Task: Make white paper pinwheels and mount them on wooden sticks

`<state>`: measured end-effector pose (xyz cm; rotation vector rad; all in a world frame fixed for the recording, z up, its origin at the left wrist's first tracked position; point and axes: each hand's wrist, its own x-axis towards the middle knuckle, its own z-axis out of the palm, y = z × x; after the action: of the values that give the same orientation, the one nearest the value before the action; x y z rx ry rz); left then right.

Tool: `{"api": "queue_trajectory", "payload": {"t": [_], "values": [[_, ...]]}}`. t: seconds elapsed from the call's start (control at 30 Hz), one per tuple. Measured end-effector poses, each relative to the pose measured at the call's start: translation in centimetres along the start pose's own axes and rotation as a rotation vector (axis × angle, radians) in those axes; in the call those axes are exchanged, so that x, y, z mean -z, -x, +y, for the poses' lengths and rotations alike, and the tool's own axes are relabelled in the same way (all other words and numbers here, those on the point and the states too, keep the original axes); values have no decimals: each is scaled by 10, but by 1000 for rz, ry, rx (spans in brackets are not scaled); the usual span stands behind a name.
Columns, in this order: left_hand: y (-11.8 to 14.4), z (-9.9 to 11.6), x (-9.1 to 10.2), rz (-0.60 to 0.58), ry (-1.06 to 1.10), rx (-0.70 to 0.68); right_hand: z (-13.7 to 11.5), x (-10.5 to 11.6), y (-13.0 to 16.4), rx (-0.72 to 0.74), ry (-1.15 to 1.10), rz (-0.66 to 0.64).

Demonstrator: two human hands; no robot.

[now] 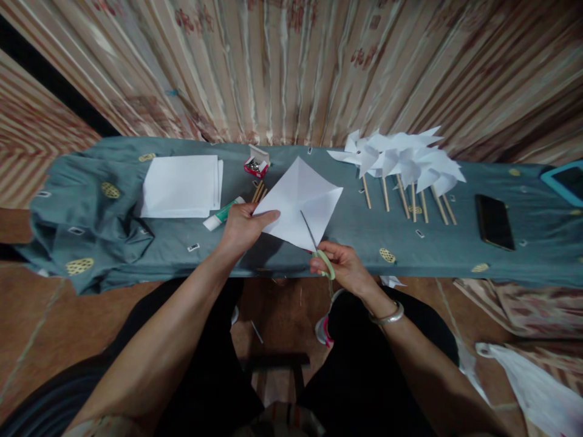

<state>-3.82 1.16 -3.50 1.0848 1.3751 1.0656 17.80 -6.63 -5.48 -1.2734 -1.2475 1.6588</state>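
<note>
The right hand is closed around the green handles of a pair of scissors, whose blades reach into the lower corner of a creased white paper square. The left hand pinches that square at its left corner, thumb on top, holding it over the near edge of the grey-green cloth-covered table. Beyond lie a glue stick, a stack of white sheets, a small red box, finished paper pinwheels on wooden sticks and a black phone.

Striped floral curtain behind; teal patterned cloth over long table; reddish-brown floor.
</note>
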Motion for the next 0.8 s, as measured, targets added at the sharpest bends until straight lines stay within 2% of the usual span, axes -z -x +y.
{"api": "queue_trajectory", "payload": {"t": [0.17, 0.27, 0.33, 0.4, 0.53, 0.57, 0.67, 0.8], "values": [[-4, 5, 5, 42, -11, -10, -7, 11, 5, -26, 36, -115], [-7, 13, 13, 89, 36, -27, -16, 30, 13, -87, 54, -193], [-8, 17, 18, 114, 59, -46, -21, 46, 18, -92, 83, -194], [-8, 18, 22, 119, 65, -58, -23, 59, 20, -50, 96, -95], [-5, 13, 19, -2, -42, 5, -23, 66, 14, 175, 69, 372], [-3, 11, 16, -51, -93, 24, -23, 64, 11, 225, 99, 448], [2, 5, 7, -205, -277, 3, -24, 57, 5, 314, 283, 510], [6, 1, -1, -332, -402, -76, -24, 49, 0, 293, 549, 426]]}}
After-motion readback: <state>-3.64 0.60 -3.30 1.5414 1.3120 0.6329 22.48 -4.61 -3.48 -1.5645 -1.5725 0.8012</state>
